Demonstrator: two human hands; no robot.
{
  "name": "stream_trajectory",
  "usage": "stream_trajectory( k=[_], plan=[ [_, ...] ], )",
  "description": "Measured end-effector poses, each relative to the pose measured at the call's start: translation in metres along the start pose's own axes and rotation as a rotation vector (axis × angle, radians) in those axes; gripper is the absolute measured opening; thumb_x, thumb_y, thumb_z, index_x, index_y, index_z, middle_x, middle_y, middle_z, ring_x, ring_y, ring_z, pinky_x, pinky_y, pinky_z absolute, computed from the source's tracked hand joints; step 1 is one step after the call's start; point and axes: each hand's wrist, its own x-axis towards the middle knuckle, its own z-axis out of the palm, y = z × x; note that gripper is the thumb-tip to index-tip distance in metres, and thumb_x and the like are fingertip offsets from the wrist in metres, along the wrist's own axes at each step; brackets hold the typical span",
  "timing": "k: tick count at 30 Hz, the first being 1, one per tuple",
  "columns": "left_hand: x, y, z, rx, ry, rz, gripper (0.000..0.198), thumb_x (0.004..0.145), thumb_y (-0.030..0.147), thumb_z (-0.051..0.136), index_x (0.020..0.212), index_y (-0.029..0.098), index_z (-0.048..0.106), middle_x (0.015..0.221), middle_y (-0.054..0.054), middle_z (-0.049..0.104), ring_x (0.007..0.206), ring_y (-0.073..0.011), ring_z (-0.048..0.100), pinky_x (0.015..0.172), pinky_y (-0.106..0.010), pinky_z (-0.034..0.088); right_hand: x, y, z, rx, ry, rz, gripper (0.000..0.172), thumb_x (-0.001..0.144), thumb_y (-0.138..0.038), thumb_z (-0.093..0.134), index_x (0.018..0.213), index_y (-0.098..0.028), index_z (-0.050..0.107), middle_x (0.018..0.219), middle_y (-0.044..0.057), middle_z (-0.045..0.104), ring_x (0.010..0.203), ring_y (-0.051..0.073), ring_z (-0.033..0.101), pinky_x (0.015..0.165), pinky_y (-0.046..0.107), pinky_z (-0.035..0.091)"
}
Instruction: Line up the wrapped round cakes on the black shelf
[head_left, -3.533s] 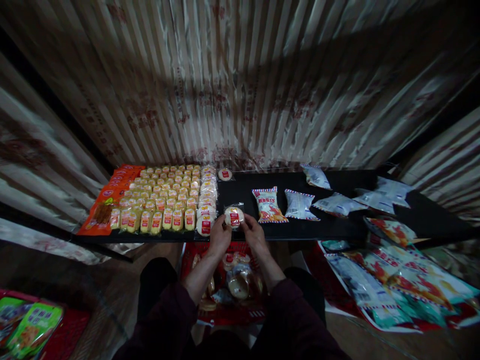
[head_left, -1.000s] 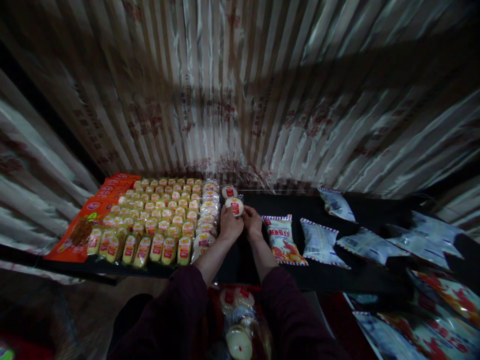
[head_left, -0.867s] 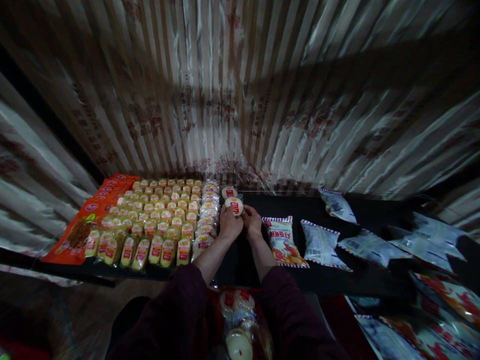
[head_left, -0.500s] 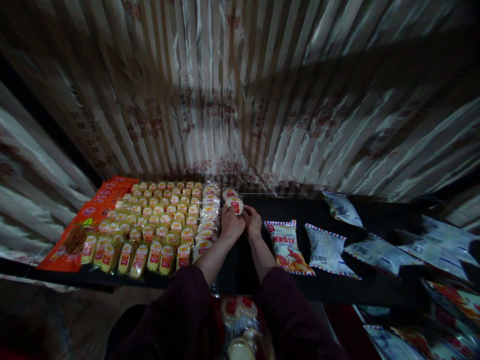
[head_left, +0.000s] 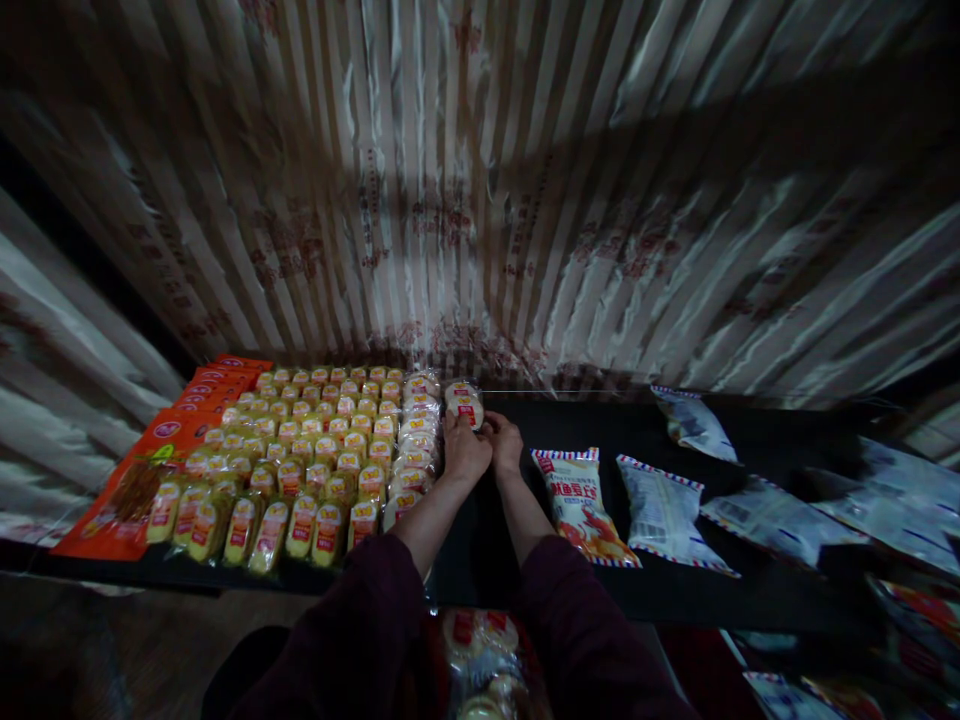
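Note:
Both my hands are at the near edge of a clear-wrapped white round cake with a red label. My left hand has its fingers closed on the lower left side of that cake. Close against it, my right hand pinches at the cake's lower right edge, its fingertips partly hidden. Another wrapped round cake lies directly behind. Just left runs a column of wrapped white cakes with red and yellow labels.
Rows of small yellow wrapped cakes and orange packets fill the left of the black shelf. Snack bags lie to the right. A bag of round cakes is below my forearms. Striped foil sheeting hangs behind.
The held cake has moved slightly back and left, now overlapping the cake behind it more closely. My hands stay together, and the view has shifted a little.

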Motion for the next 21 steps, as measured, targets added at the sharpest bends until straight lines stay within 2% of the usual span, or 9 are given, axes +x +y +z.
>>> stream_trajectory(
  k=[3,7,12,17,21],
  plan=[
    [0.001,-0.002,0.002,0.006,-0.019,-0.004,0.052,0.077,0.015,0.053,0.128,0.006,0.05,0.146,-0.02,0.037,0.138,-0.028,0.031,0.114,-0.035,0.024,-0.002,0.0,0.001,-0.073,0.005,-0.022,0.031,0.072,-0.019,0.049,0.095,-0.02,0.07,0.081,0.004,0.067,0.078,0.018,0.062,0.079,0.029,0.049],
    [0.002,-0.005,0.003,0.007,-0.011,0.002,0.047,0.077,0.014,0.051,0.124,0.009,0.054,0.144,-0.017,0.041,0.136,-0.026,0.035,0.113,-0.033,0.025,-0.006,-0.006,0.0,-0.193,-0.01,-0.071,0.033,0.075,-0.017,0.049,0.102,-0.018,0.069,0.092,0.009,0.064,0.081,0.019,0.059,0.079,0.03,0.046],
    [0.004,-0.005,0.004,0.03,-0.004,0.022,0.044,0.079,0.013,0.048,0.122,0.008,0.055,0.143,-0.017,0.043,0.137,-0.0248,0.034,0.116,-0.035,0.021,-0.012,-0.013,-0.005,-0.325,-0.024,-0.125,0.032,0.081,-0.023,0.048,0.106,-0.023,0.067,0.101,0.011,0.063,0.094,0.024,0.053,0.081,0.034,0.042],
    [0.002,0.0,0.001,0.037,-0.013,0.063,0.044,0.082,0.013,0.043,0.123,0.003,0.053,0.14,-0.021,0.046,0.138,-0.0242,0.031,0.118,-0.035,0.014,-0.009,-0.012,-0.003,-0.318,-0.013,-0.116,0.033,0.081,-0.024,0.046,0.107,-0.018,0.067,0.106,0.012,0.065,0.097,0.025,0.054,0.088,0.036,0.04],
    [-0.001,0.002,-0.001,0.032,-0.024,0.075,0.05,0.082,0.011,0.042,0.13,0.0,0.047,0.145,-0.022,0.038,0.142,-0.0246,0.021,0.119,-0.035,0.013,0.002,-0.01,0.003,-0.209,0.017,-0.103,0.038,0.083,-0.026,0.041,0.109,-0.013,0.065,0.11,0.014,0.066,0.105,0.024,0.058,0.099,0.038,0.037]
  ],
)
